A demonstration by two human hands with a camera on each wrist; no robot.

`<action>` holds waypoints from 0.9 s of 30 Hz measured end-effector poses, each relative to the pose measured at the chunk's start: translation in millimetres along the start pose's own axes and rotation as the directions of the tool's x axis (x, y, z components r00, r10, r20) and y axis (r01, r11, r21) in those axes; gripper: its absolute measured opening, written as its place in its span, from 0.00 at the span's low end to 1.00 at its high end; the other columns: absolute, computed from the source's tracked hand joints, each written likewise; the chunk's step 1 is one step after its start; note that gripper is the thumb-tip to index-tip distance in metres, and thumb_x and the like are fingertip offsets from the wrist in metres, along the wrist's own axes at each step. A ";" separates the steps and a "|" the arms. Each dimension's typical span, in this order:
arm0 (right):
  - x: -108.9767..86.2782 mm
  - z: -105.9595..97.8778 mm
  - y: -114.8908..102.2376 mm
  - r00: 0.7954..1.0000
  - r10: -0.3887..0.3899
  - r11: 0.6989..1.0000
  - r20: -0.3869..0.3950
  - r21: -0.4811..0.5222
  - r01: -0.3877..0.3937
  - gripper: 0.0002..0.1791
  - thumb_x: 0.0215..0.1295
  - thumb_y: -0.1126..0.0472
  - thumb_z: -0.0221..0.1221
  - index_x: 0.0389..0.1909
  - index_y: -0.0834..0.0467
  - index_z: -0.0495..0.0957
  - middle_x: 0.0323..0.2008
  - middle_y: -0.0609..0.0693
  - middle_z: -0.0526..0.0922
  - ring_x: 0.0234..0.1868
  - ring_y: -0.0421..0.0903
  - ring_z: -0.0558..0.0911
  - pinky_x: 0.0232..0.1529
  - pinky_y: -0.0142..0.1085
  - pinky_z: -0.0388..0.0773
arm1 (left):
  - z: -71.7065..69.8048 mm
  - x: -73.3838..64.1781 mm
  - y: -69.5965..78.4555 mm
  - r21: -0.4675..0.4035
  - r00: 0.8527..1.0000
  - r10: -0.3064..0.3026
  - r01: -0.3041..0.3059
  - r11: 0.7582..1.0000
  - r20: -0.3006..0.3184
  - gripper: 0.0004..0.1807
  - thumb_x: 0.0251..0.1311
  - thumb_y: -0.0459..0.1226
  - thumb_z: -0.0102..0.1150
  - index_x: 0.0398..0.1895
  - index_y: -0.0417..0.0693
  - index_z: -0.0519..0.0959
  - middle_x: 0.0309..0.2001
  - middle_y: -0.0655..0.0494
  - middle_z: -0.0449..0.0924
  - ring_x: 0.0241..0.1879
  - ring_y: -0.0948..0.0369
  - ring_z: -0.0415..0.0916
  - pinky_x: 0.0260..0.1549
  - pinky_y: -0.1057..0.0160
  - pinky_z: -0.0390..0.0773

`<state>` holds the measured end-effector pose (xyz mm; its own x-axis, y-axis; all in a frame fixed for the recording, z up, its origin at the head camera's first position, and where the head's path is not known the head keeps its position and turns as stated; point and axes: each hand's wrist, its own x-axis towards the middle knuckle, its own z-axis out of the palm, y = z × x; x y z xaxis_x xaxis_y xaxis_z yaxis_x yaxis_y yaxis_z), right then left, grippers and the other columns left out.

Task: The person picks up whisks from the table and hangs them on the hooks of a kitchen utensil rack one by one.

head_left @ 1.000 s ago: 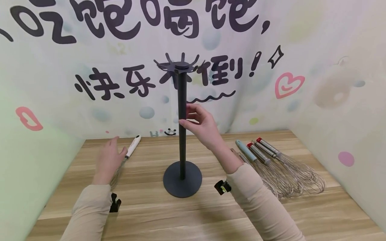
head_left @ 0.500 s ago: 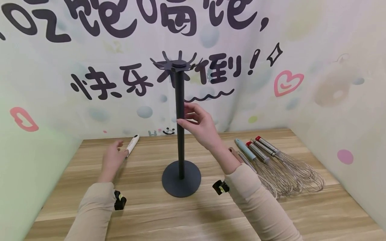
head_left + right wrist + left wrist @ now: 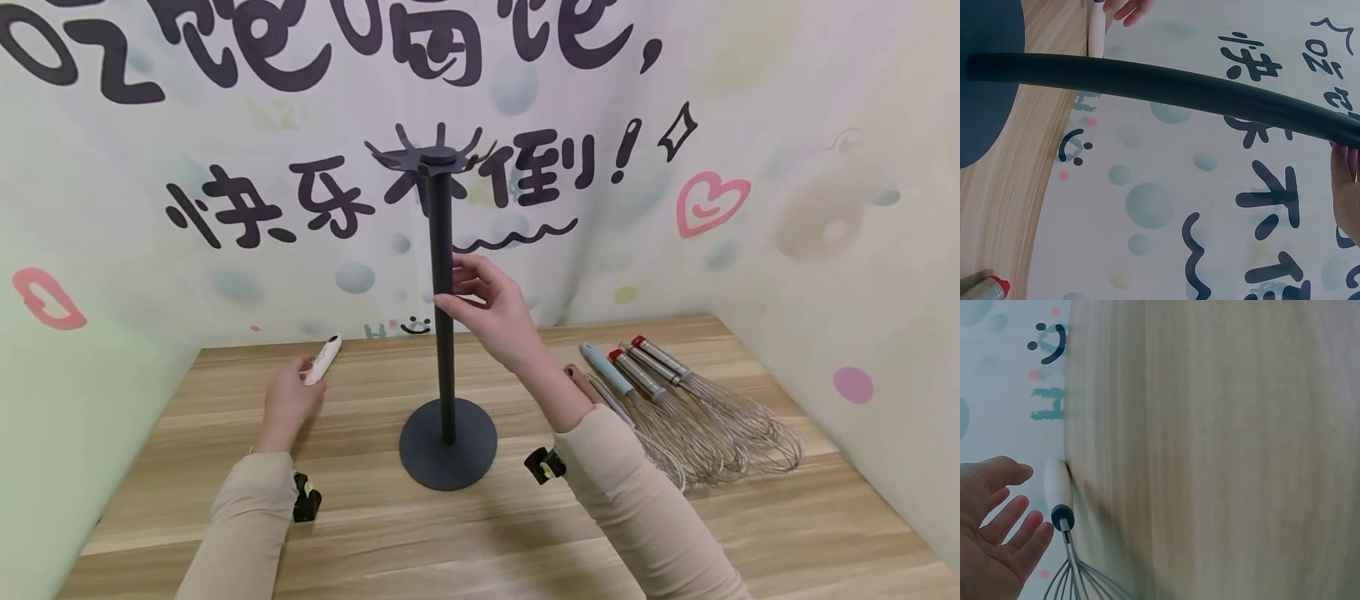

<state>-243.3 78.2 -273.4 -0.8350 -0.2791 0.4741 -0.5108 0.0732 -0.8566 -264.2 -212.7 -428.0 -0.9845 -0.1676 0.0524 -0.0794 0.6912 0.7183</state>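
Observation:
A dark upright stand (image 3: 442, 225) with a ring of hooks on top rises from a round base (image 3: 423, 454) on the table. My right hand (image 3: 495, 312) pinches its pole about halfway up, thumb in front and fingers behind. To the left lies a whisk with a white handle (image 3: 324, 360), close to the back wall. My left hand (image 3: 291, 404) overlaps the lower part of that handle in the head view and hides the wires. In the left wrist view, the fingers (image 3: 1013, 528) are spread and relaxed beside the whisk (image 3: 1059, 484), a small gap between them.
Several whisks (image 3: 697, 433) lie side by side on the right of the wooden table (image 3: 420, 550), some with red-tipped metal handles, one with a light blue handle (image 3: 606, 368). A printed white wall (image 3: 360, 192) stands behind, with side walls left and right.
My left hand has moved right and closer to the white-handled whisk. My right hand keeps its hold on the stand. The head view has shifted slightly.

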 end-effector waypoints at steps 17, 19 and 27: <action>0.5 0.6 1.1 1.000 0.007 1.000 0.011 0.009 -0.007 0.24 0.60 0.72 0.60 0.59 0.65 0.71 0.44 0.65 0.78 0.43 0.48 0.81 0.48 0.34 0.82 | 5.0 -3.2 -10.8 -0.033 0.997 -0.059 0.058 0.998 -0.043 0.30 0.54 0.19 0.46 0.65 0.31 0.64 0.61 0.26 0.66 0.60 0.34 0.67 0.61 0.40 0.68; 0.3 0.6 1.1 1.000 0.007 1.000 0.008 0.007 -0.007 0.24 0.60 0.72 0.60 0.59 0.65 0.71 0.44 0.65 0.78 0.43 0.48 0.81 0.48 0.33 0.81 | 5.3 -2.9 -11.7 -0.031 0.997 -0.062 0.061 0.998 -0.042 0.30 0.54 0.19 0.44 0.64 0.30 0.64 0.61 0.26 0.65 0.60 0.34 0.68 0.61 0.40 0.69; -0.2 0.2 1.2 1.000 0.008 1.000 0.005 0.007 -0.008 0.24 0.60 0.72 0.60 0.59 0.65 0.71 0.44 0.65 0.78 0.43 0.48 0.81 0.47 0.32 0.81 | 7.4 -4.9 -13.9 0.051 0.998 -0.007 0.010 0.999 -0.064 0.27 0.52 0.22 0.52 0.60 0.28 0.68 0.56 0.27 0.71 0.56 0.35 0.71 0.56 0.41 0.71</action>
<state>-243.7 78.1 -274.6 -0.8383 -0.2828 0.4661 -0.5023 0.0685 -0.8620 -259.5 -216.3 -443.4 -0.9719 -0.2168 0.0919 -0.0972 0.7245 0.6824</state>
